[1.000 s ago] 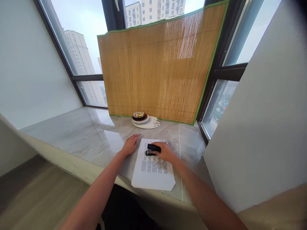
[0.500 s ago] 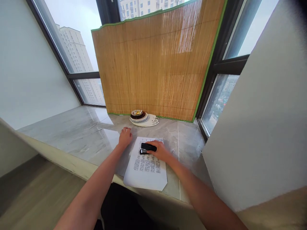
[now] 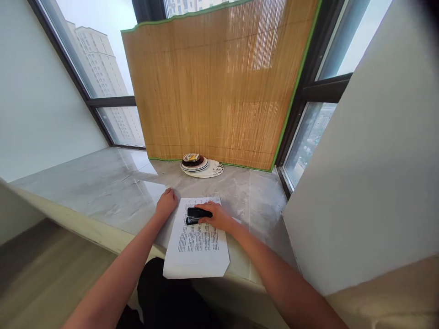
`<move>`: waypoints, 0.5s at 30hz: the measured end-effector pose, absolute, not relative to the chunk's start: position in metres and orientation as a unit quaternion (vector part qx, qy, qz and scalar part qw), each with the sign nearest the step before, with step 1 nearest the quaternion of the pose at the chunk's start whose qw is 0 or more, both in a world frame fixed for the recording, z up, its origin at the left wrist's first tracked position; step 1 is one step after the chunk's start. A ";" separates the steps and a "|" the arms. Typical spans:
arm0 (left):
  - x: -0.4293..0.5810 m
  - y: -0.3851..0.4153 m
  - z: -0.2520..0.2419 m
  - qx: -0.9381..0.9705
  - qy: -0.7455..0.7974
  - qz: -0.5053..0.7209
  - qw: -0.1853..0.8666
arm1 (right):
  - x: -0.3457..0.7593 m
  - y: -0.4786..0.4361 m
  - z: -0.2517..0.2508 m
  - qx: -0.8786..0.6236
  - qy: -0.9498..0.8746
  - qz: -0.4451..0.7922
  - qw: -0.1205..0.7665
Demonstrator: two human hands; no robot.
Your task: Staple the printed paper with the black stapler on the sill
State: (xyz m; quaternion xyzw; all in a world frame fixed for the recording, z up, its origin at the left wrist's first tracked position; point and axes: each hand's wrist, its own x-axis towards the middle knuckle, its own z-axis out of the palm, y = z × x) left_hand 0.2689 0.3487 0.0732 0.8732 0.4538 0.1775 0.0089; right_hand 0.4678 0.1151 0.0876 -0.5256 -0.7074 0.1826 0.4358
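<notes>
A stack of printed white paper (image 3: 197,249) lies on the grey marble ledge (image 3: 103,187), its near edge hanging slightly over the front. A black stapler (image 3: 196,215) rests on the upper part of the paper. My right hand (image 3: 216,217) is wrapped around the stapler from the right. My left hand (image 3: 166,202) sits at the paper's upper left corner with fingers curled; whether it holds the paper's edge is hidden.
A stack of plates (image 3: 201,166) with a small dark bowl on top stands at the back, against a bamboo mat with green trim (image 3: 212,87) leaning on the window. A white wall (image 3: 360,183) closes the right side.
The paper stack and stapler have slid left and nearer with my hands. My left hand's fingers, flat a second ago, have curled at the paper's corner. The camera has tilted.
</notes>
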 end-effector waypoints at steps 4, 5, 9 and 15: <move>0.265 0.318 0.083 0.860 0.439 0.261 0.025 | 0.480 0.117 0.087 -0.551 -0.637 0.164 0.513; 0.265 0.308 0.083 0.871 0.405 0.274 0.041 | 0.487 0.118 0.088 -0.568 -0.607 0.147 0.536; 0.265 0.265 0.075 0.953 0.228 0.170 0.102 | 0.525 0.119 0.086 -0.641 -0.492 0.068 0.585; 0.271 0.252 0.079 0.936 0.316 0.134 0.072 | 0.572 0.108 0.077 -0.692 -0.449 0.054 0.563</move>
